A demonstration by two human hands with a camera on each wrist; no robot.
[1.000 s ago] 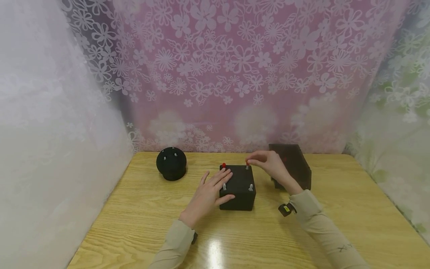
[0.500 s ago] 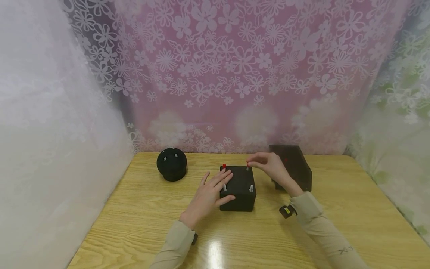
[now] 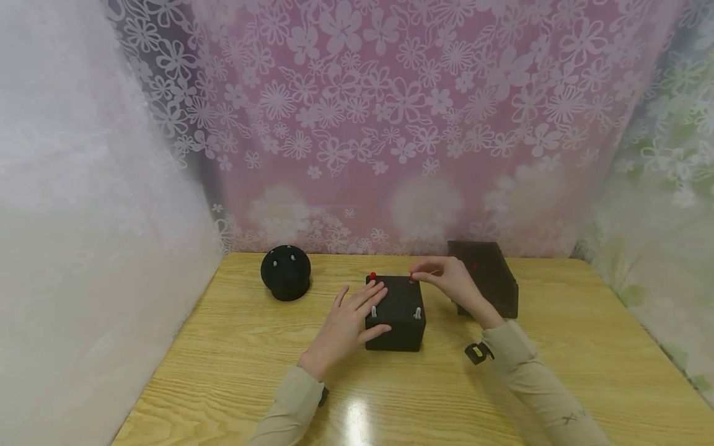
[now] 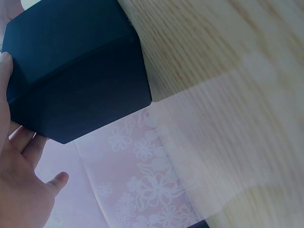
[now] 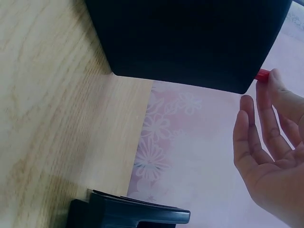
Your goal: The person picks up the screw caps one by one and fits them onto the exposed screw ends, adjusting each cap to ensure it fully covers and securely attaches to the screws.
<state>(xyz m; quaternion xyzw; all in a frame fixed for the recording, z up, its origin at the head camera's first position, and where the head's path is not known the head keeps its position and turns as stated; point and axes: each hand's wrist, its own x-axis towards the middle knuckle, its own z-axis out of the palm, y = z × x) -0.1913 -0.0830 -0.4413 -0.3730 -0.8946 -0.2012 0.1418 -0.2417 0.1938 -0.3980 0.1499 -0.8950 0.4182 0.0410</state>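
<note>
A black box [image 3: 403,297] stands on the wooden table, with small metal toggle-like levers at its top corners. My left hand [image 3: 347,317] rests on the box's left side, fingers spread straight over the top and thumb along the front. My right hand [image 3: 452,282] pinches a red cap [image 5: 262,74] between thumb and index finger at the back right corner, where the cap sits low over its lever. A second red cap [image 3: 372,274] is at the back left corner. The front left lever [image 3: 374,311] and front right lever [image 3: 417,313] are bare metal.
A round black object [image 3: 286,272] with small metal levers stands at the back left. Behind my right forearm is a dark angular box [image 3: 491,279] with a small red spot. A floral curtain [image 3: 357,155] hangs behind the table [image 3: 223,384].
The right hand has moved slightly down, and the red cap has gone lower over the back right lever, whose metal shows less now. The left hand has stayed in place.
</note>
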